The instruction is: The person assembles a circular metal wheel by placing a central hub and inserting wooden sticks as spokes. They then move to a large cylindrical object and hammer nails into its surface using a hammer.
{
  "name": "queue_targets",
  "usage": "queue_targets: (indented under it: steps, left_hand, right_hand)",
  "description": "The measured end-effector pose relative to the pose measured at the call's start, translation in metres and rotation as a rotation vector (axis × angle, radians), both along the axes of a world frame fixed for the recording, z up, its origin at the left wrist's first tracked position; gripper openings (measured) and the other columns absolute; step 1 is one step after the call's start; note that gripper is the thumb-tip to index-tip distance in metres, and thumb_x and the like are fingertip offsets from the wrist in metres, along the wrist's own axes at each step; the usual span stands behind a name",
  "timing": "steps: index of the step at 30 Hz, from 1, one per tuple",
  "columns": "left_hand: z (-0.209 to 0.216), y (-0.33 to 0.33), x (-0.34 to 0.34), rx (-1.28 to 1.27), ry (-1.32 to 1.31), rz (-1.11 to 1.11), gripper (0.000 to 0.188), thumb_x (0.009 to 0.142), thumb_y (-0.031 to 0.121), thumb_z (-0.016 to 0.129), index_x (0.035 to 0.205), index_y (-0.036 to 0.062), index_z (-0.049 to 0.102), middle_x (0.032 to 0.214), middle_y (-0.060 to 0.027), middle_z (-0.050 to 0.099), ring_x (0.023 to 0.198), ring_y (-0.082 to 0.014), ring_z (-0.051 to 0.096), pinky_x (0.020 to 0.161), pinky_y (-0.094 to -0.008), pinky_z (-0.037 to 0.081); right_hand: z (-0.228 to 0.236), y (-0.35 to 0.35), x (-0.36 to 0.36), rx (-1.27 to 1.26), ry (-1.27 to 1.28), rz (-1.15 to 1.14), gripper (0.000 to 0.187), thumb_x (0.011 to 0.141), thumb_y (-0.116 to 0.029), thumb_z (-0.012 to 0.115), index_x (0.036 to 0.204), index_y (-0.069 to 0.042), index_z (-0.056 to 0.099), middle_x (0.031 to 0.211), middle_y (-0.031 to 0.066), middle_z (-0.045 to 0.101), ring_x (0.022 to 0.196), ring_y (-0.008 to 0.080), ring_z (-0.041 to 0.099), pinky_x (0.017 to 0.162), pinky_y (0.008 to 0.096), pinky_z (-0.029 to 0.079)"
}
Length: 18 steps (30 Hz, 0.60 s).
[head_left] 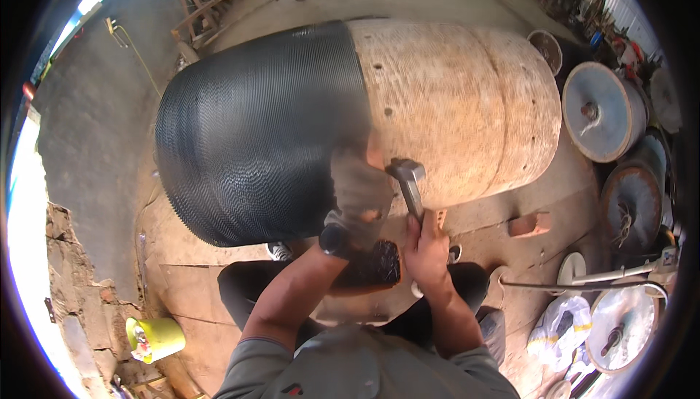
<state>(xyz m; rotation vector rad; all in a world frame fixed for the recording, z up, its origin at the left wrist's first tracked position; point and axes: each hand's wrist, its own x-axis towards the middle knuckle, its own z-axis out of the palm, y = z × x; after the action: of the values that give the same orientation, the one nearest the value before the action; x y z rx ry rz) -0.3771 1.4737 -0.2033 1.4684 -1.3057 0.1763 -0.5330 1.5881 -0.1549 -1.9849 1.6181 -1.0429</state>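
A large drum lies on its side before me. Its left part is wrapped in a black, finely ridged covering (262, 122); its right part is a bare tan, worn surface (452, 100) with small dark holes. My left hand (364, 184), seemingly in a grey-brown glove, reaches to the edge where the covering ends. Motion smears its fingers, so I cannot tell what they hold. A dark band (334, 240) circles that wrist. My right hand (426, 248) is closed round the handle of a hammer (408, 177), its head close to the tan surface beside my left hand.
Between my legs sits a dark container (379, 262) of small shiny pieces. A reddish brick (530, 225) lies right of the drum. Several round metal reels (598, 111) line the right side. A yellow bucket (157, 339) stands at lower left, and a wheeled cart (219, 16) at the back.
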Motion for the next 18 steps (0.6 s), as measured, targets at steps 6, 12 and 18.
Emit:
queue_targets:
  steps: [6, 12, 18]
  left_hand:
    - [0.036, 0.017, -0.005, 0.019, -0.225, 0.206, 0.031, 0.100, 0.034, 0.065, 0.121, 0.0109, 0.066, 0.093, -0.0044, 0.070, 0.059, -0.0209, 0.060, 0.053, -0.0317, 0.052]
    - [0.029, 0.116, 0.005, 0.020, -0.533, -0.066, 0.044, 0.089, 0.032, 0.070, 0.125, 0.0073, 0.064, 0.105, -0.0156, 0.067, 0.099, -0.0333, 0.066, 0.077, -0.0435, 0.057]
    - [0.003, 0.157, -0.006, 0.815, -0.151, -0.673, 0.022, 0.083, 0.031, 0.071, 0.087, 0.0095, 0.066, 0.081, -0.0103, 0.069, 0.077, -0.0308, 0.068, 0.066, -0.0453, 0.053]
  right_hand:
    - [0.003, 0.006, 0.002, -0.078, -0.005, -0.018, 0.021, 0.105, -0.016, 0.057, 0.116, 0.002, 0.055, 0.076, 0.0279, 0.063, 0.070, 0.0507, 0.065, 0.058, 0.0542, 0.049]
    - [-0.001, 0.001, 0.000, -0.296, -0.041, -0.034, 0.016, 0.105, -0.014, 0.055, 0.112, 0.001, 0.054, 0.076, 0.0261, 0.065, 0.070, 0.0484, 0.067, 0.060, 0.0465, 0.054]
    - [-0.004, -0.002, -0.004, -0.255, -0.099, 0.052, 0.025, 0.103, -0.017, 0.060, 0.115, 0.006, 0.055, 0.072, 0.0242, 0.065, 0.063, 0.0450, 0.067, 0.054, 0.0488, 0.050]
